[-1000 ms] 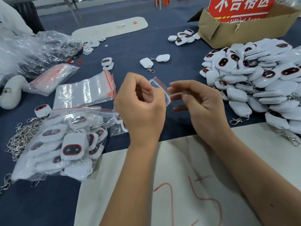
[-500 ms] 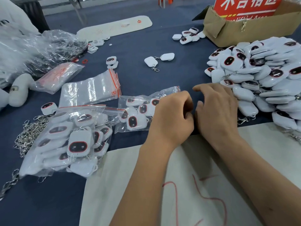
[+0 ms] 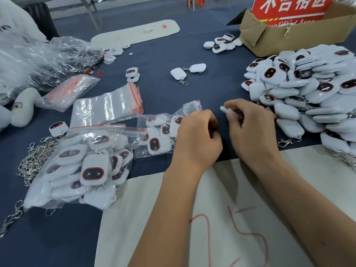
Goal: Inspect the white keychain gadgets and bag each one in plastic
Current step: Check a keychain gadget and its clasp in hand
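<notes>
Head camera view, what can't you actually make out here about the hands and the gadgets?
- Left hand: whether it holds anything; its curled fingers face away.
- White piece in the right hand: blurred, mostly covered by fingers.
- Gadget pile: cut off by the right edge.
- Red sign in the cardboard box: cropped at the top.

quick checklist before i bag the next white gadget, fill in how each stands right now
1. Gadget in right hand: ok, its fingers curl round a white gadget, mostly hidden.
2. Gadget inspected, face and clasp: cannot tell, the fingers cover it.
3. Left hand free for a bag: cannot tell, curled, palm hidden.
4. Empty zip bags within reach: ok, stacked left of the hands.
5. Loose gadget pile in supply: ok, heaped on the right.
6. Bagged gadgets set aside: ok, beside the left hand.
</notes>
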### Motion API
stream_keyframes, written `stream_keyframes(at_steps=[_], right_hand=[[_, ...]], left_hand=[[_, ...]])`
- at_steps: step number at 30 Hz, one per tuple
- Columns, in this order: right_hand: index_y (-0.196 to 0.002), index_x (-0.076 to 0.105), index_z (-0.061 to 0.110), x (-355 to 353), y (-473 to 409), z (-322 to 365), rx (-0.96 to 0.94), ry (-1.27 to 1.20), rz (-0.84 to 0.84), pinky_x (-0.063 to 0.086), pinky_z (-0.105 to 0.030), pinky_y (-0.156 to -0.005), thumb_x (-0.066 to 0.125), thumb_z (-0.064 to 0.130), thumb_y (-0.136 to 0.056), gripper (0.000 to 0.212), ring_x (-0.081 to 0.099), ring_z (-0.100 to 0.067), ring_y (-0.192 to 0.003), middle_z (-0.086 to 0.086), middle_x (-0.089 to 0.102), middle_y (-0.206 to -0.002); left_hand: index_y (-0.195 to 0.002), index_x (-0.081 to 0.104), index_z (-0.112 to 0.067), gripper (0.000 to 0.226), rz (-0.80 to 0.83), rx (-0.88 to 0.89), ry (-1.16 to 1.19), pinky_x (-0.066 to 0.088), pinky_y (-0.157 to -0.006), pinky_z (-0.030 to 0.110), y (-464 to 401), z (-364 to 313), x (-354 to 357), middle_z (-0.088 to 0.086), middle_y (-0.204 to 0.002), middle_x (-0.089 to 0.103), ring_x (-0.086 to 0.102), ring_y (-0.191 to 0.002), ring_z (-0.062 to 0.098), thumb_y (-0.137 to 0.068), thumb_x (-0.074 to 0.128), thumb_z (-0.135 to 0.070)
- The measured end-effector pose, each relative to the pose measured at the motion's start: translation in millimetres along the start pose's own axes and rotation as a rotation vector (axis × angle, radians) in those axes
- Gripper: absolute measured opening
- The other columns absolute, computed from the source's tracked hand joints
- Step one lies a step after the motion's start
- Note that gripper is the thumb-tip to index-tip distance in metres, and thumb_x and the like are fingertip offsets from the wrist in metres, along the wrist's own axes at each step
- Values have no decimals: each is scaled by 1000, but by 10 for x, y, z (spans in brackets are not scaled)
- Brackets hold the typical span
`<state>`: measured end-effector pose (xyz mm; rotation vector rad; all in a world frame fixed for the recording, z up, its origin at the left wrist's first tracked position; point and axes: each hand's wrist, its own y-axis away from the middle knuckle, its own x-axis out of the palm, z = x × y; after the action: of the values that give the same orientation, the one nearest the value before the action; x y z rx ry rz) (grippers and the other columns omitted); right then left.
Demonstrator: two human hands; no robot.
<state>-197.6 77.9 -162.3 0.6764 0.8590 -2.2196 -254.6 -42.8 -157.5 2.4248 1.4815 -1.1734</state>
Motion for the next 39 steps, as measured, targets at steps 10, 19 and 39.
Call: stream_keyframes(at_steps=[10,19,39], right_hand=[[-101,72,16,-11,-33,13,129,-521,-100,58,-40,-80,59,20,-102,14,67,-17,-79,2,73,-91],[-118,65,13,-16,-48,36,259,-988,153,48,-31,-79,63,14,-83,35,68,-21,-93,-7,79,-104],[-105,78,12,-7,-25,33,238,-1110,302,56,-41,-85,63,11,-100,17,68,-29,-93,-21,77,-108]], left_hand=[[-87,69,-4,12,31,-249,360,63,-78,42,-21,-48,41,7,-84,74,74,-73,23,-90,61,4],[-94,64,1,31,-74,-680,886,64,-66,31,-67,-151,-139,17,-92,69,72,-78,28,-106,55,-26],[-94,75,3,14,127,-685,1050,59,-57,22,-21,-30,-391,16,-85,78,75,-65,20,-96,65,-7]])
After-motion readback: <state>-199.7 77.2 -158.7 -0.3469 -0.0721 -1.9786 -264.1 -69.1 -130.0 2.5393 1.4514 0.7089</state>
